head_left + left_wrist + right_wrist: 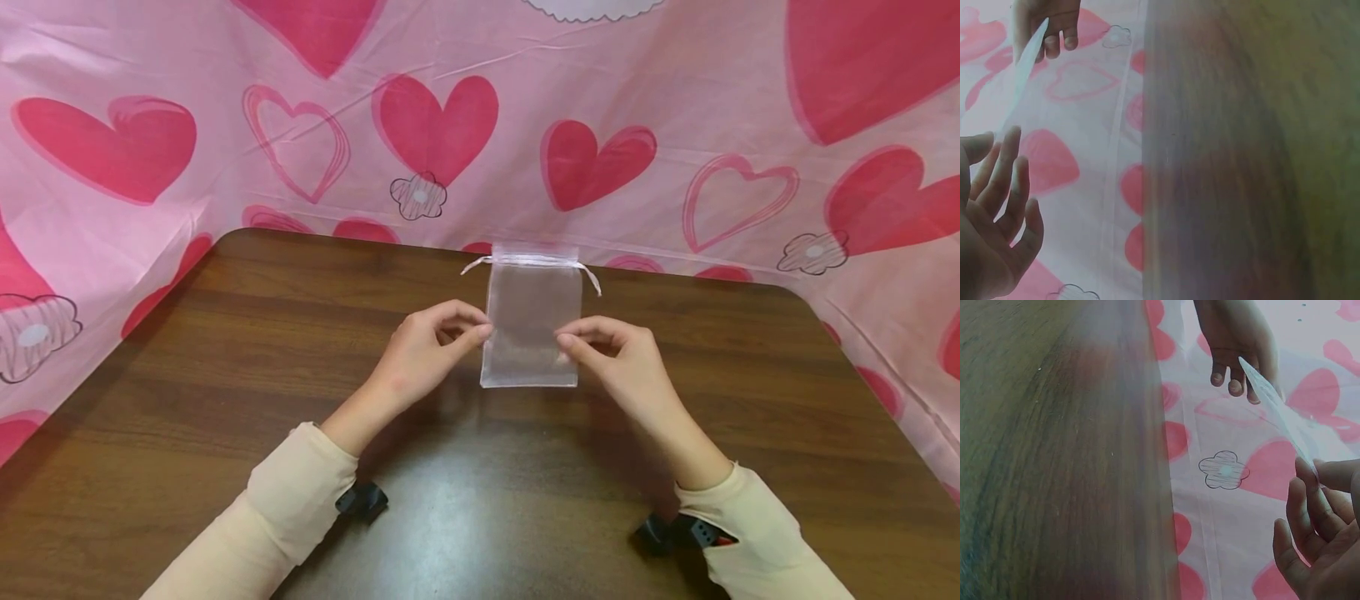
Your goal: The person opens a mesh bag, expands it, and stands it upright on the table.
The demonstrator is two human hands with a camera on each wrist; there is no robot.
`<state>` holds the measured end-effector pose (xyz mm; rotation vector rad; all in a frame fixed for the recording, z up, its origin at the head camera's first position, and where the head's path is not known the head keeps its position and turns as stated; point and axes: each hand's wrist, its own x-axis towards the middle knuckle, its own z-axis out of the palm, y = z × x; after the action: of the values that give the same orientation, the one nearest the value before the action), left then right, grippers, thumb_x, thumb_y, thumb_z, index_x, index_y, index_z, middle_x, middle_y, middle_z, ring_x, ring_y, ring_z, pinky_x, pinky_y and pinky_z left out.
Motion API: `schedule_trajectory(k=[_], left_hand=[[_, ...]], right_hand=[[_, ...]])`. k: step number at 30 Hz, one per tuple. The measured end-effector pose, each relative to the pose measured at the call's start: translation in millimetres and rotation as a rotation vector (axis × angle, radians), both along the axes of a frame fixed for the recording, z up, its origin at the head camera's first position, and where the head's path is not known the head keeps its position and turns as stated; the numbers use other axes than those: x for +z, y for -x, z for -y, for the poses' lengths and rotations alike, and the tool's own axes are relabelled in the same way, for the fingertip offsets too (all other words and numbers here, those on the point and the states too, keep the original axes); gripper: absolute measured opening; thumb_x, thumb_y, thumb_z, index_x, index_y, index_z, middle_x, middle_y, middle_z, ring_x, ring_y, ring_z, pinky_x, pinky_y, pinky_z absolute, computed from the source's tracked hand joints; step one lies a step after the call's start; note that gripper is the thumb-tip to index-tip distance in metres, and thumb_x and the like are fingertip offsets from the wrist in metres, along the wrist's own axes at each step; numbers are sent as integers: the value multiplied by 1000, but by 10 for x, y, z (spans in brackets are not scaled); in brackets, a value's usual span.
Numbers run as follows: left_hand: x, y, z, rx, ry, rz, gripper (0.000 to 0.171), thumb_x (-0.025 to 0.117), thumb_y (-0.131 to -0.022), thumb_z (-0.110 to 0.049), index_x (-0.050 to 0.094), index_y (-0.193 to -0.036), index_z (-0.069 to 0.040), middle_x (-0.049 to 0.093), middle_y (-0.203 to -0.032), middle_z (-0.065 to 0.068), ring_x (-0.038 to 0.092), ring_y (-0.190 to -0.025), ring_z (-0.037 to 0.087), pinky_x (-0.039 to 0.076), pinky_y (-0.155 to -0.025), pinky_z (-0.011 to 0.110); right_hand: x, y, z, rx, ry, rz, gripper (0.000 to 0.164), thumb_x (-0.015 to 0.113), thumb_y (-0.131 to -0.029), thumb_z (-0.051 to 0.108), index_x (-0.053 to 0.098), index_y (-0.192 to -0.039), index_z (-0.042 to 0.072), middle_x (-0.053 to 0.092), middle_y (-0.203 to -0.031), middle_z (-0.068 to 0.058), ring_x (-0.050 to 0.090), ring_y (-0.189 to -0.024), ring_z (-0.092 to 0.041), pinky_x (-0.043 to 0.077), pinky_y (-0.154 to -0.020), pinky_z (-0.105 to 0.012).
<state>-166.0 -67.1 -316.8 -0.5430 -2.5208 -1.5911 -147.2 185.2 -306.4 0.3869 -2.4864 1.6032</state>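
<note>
A sheer white drawstring pouch (532,325) is held up above the table, its ribbon-tied top facing away and its bottom seam toward me. My left hand (431,350) pinches its left edge between thumb and index finger. On the opposite edge, my right hand (622,358) does the same with thumb and fingertips. White ribbon ends stick out at both sides of the top. In the right wrist view the pouch (1279,412) appears edge-on and thin, and the left wrist view shows the pouch (1025,72) likewise. It looks flat, with nothing visible inside.
A dark brown wooden table (225,350) with rounded far corners lies beneath the hands. Pink cloth (517,50) printed with hearts and flowers stands behind and along both sides. Small black devices (363,502) sit at the wrists by the beige sleeves.
</note>
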Motion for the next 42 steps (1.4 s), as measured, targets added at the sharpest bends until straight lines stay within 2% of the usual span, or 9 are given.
schedule_trajectory(k=[7,13,17,20,23,27,30,37,42], left_hand=[[-5,27,36,29,50,-79,11,73,-92,-25,72,-102,-20,71,-86,-10,62,-73,10,49,-69,32],[-46,37,34,30,123,-293,34,82,-82,-16,67,-112,-17,68,-100,-7,62,-80,6,47,-64,31],[-72,43,29,-12,125,-414,43,85,-77,-10,64,-116,-15,64,-109,-5,61,-86,8,47,-61,28],[-82,46,21,-62,114,-478,41,84,-77,-7,67,-113,-15,64,-115,-6,62,-87,9,48,-62,26],[-77,45,11,-101,100,-541,31,81,-80,-7,73,-109,-16,67,-113,-7,62,-88,10,48,-62,26],[-60,31,9,-111,92,-609,23,79,-82,-6,79,-103,-18,71,-106,-9,63,-96,9,50,-74,28],[-48,19,17,-79,92,-628,19,81,-82,-10,80,-100,-18,73,-101,-9,63,-98,9,50,-80,29],[2,21,43,29,96,-584,9,82,-82,-20,79,-91,-20,72,-86,-11,58,-75,10,47,-62,29],[14,27,58,68,113,-524,8,83,-82,-23,78,-88,-20,70,-79,-11,54,-69,6,46,-61,26]], right_hand=[[37,11,-8,-21,77,53,24,73,-92,18,72,-102,-4,71,-72,2,64,-70,-9,49,-66,-22],[49,22,-11,-37,100,85,28,72,-92,20,71,-103,-6,70,-72,4,63,-69,-9,48,-64,-24],[40,27,-5,-37,108,106,29,73,-92,21,70,-104,-5,71,-73,4,63,-70,-10,48,-64,-25],[27,27,3,-33,106,124,29,73,-92,21,71,-104,-5,71,-73,2,65,-72,-10,48,-65,-26],[11,31,8,-26,76,137,29,73,-92,22,71,-105,-4,72,-74,1,67,-74,-10,49,-67,-26],[-6,37,10,-34,31,142,29,73,-92,24,73,-104,-3,71,-77,2,63,-73,-9,48,-64,-24],[-13,38,4,-37,24,141,30,72,-92,25,73,-105,-3,71,-78,1,63,-72,-10,49,-64,-23],[-6,40,-44,0,19,28,25,66,-97,19,72,-102,-5,71,-75,-9,69,-74,-20,53,-71,-26],[27,15,-71,-18,36,-19,24,68,-95,22,72,-99,-2,71,-79,-9,66,-79,-20,51,-76,-26]])
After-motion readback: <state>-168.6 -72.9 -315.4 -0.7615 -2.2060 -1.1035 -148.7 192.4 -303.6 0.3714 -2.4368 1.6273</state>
